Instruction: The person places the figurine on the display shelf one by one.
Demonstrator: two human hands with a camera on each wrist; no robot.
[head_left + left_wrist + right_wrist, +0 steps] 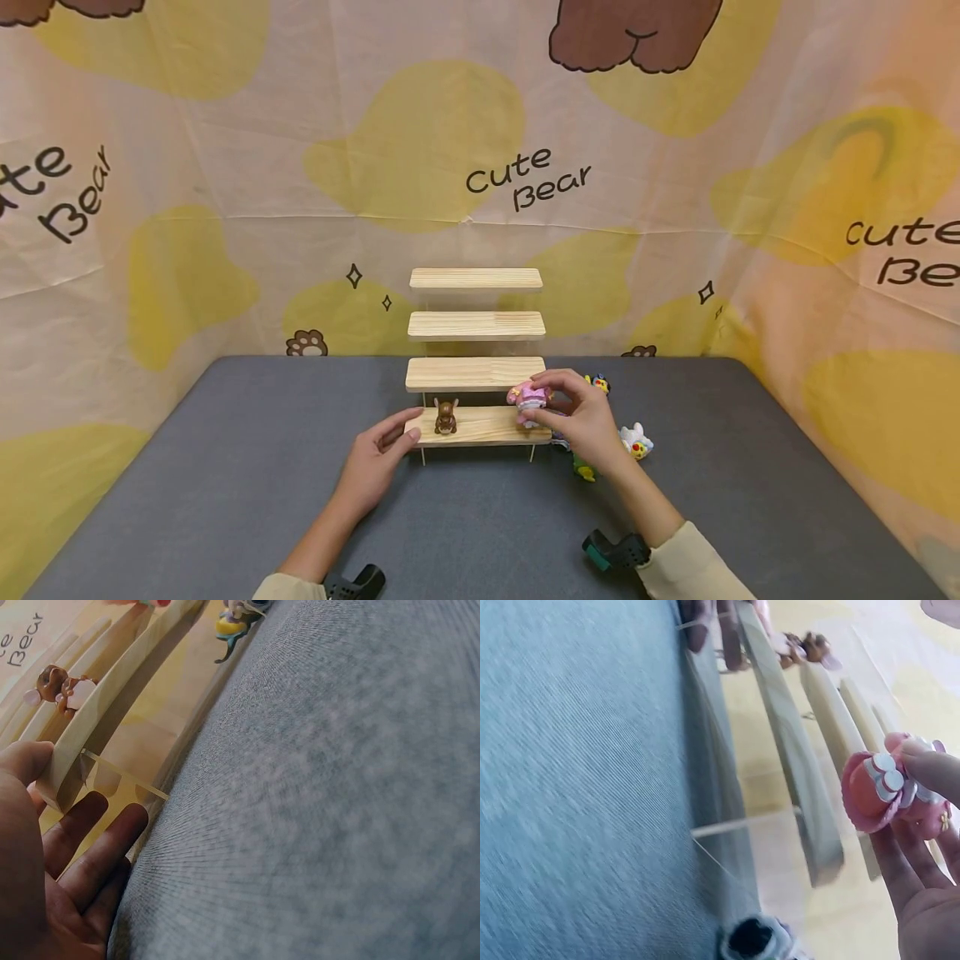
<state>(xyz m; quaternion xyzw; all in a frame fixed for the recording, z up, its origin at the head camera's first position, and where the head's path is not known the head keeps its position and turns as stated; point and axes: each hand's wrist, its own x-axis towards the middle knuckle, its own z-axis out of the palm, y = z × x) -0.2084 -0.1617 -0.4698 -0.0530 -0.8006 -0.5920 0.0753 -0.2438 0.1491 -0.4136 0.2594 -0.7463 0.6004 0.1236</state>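
A four-tier wooden display stand (476, 427) with clear supports stands on the grey table. My left hand (377, 460) holds the left end of its lowest board, thumb at the board's corner in the left wrist view, other fingers below. On that board's left part sits a brown big-eared figurine (446, 417), upright. Between thumb and fingers, my right hand (581, 417) pinches a pink figurine (529, 398) over the right end of the lowest board. The right wrist view shows the white-and-red soles of the pink figurine (871, 787) turned towards the camera.
Right of the stand lie several more figurines: a white one with a yellow face (636, 441), a green-and-yellow one (584, 468) and a blue-and-yellow one (600, 383). A printed cloth backdrop (465, 167) rises behind and beside the table (247, 467).
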